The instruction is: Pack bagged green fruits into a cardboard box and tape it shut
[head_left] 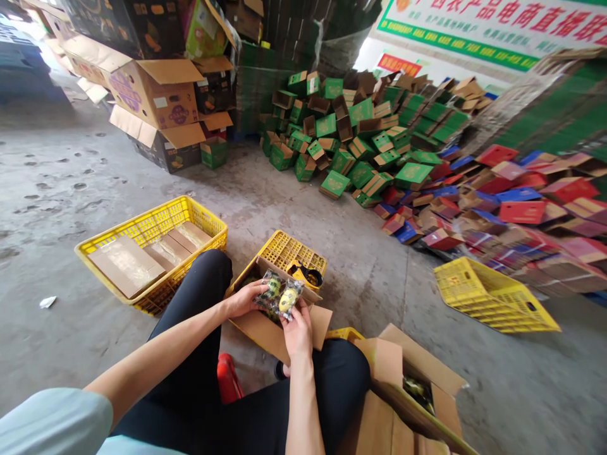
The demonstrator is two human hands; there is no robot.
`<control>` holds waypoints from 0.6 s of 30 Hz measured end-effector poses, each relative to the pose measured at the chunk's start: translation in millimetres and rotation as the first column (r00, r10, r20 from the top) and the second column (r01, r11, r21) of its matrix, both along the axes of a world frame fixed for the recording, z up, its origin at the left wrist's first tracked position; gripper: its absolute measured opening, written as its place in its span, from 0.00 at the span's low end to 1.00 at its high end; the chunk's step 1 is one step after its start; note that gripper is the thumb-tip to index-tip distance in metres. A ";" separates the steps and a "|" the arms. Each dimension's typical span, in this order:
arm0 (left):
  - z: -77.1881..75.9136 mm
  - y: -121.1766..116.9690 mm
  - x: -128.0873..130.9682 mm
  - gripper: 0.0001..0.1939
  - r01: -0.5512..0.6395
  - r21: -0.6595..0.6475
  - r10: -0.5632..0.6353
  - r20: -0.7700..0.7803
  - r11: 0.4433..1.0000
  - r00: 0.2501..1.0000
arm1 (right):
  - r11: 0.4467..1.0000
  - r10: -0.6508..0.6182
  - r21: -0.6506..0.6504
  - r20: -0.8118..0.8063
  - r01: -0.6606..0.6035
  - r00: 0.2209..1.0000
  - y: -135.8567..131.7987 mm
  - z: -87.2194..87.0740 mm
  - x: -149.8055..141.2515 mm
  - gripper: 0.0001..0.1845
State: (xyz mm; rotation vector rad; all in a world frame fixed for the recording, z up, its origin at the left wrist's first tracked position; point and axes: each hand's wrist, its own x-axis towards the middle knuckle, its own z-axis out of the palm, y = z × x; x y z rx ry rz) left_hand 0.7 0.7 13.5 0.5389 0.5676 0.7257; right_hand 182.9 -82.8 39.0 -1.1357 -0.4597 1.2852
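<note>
My left hand (245, 299) grips a greenish fruit (272, 288) in a clear, dark-printed wrapper. In my right hand (298, 330) is a yellow fruit (288, 299) in a similar wrapper, held close beside the first. The exact kind of fruit cannot be made out. Both hands are above an open cardboard box (260, 333), where more wrapped fruit shows partly behind my fingers. The box rests against a yellow crate (284, 249) that appears upturned. A yellow and black tape dispenser (304, 273) lies on that crate, just beyond the box.
A yellow crate (183, 205) with several taped cartons (127, 265) stands left of my knee. Another open box (389, 366) with wrapped items is at my right knee. A tilted yellow crate (493, 297) lies farther right. Piled green boxes (332, 183) fill the background; a red object (229, 378) sits between my legs.
</note>
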 end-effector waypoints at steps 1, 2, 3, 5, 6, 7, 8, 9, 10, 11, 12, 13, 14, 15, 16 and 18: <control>0.0 0.2 -0.2 0.25 0.003 0.004 -0.003 0.006 1.000 1.000 | 1.000 0.001 0.000 -0.010 -0.001 1.000 0.2 -0.2 0.7 0.27; -0.1 0.3 -0.4 0.25 0.006 0.007 -0.006 0.011 1.000 1.000 | 1.000 -0.001 0.000 -0.016 0.001 1.000 0.5 -0.9 0.9 0.27; -0.1 0.2 -0.6 0.25 0.009 0.010 -0.009 0.014 1.000 1.000 | 1.000 -0.005 0.000 -0.011 0.005 1.000 0.8 -1.8 0.6 0.27; -0.2 -0.2 -0.9 0.26 0.017 0.012 -0.017 0.014 1.000 1.000 | 1.000 -0.005 0.002 0.024 0.005 1.000 1.4 -3.7 -1.6 0.30; -0.1 -0.5 -0.9 0.26 0.023 0.012 -0.023 0.012 1.000 1.000 | 1.000 -0.003 0.007 0.048 0.003 0.999 1.5 -4.5 -3.1 0.31; -0.1 -0.7 -0.9 0.26 0.030 0.013 -0.030 0.012 0.999 0.999 | 1.000 -0.003 0.011 0.071 0.002 0.997 1.5 -5.0 -4.7 0.33; 0.1 -1.0 -0.9 0.26 0.035 0.014 -0.035 0.013 0.999 0.999 | 1.000 -0.006 0.012 0.087 0.005 0.996 1.4 -5.1 -6.1 0.35; 0.4 -1.2 -0.9 0.26 0.039 0.016 -0.040 0.016 0.999 0.999 | 1.000 -0.012 0.005 0.095 0.012 0.995 1.3 -5.0 -7.0 0.35; 0.7 -1.3 -0.8 0.26 0.042 0.018 -0.042 0.022 0.999 0.999 | 1.000 -0.020 -0.008 0.098 0.021 0.995 1.0 -4.4 -7.3 0.36; 1.1 -1.4 -0.9 0.26 0.043 0.019 -0.044 0.027 0.999 0.999 | 0.999 -0.029 -0.022 0.101 0.031 0.994 0.7 -3.7 -7.1 0.35; 1.4 -1.4 -0.9 0.26 0.043 0.019 -0.044 0.030 0.999 0.999 | 0.999 -0.037 -0.036 0.104 0.041 0.994 0.4 -2.7 -6.2 0.34; 1.7 -1.3 -1.0 0.26 0.042 0.016 -0.042 0.029 0.999 0.999 | 0.998 -0.044 -0.046 0.106 0.049 0.993 0.2 -1.7 -5.0 0.33; 1.8 -1.2 -1.2 0.27 0.039 0.011 -0.039 0.025 0.999 0.999 | 0.997 -0.049 -0.050 0.107 0.055 0.993 -0.1 -0.9 -3.6 0.32; 1.7 -0.9 -1.4 0.27 0.034 0.006 -0.034 0.020 0.999 0.999 | 0.997 -0.052 -0.049 0.107 0.058 0.993 -0.2 -0.3 -2.1 0.31; 1.3 -0.6 -1.5 0.27 0.026 0.003 -0.026 0.015 1.000 1.000 | 0.997 -0.056 -0.047 0.106 0.061 0.993 -0.4 -0.1 -0.7 0.30; -0.6 0.2 -1.5 0.27 0.007 0.003 -0.007 0.015 1.000 1.000 | 0.996 -0.075 -0.041 0.096 0.079 0.993 -0.7 -0.9 1.4 0.29</control>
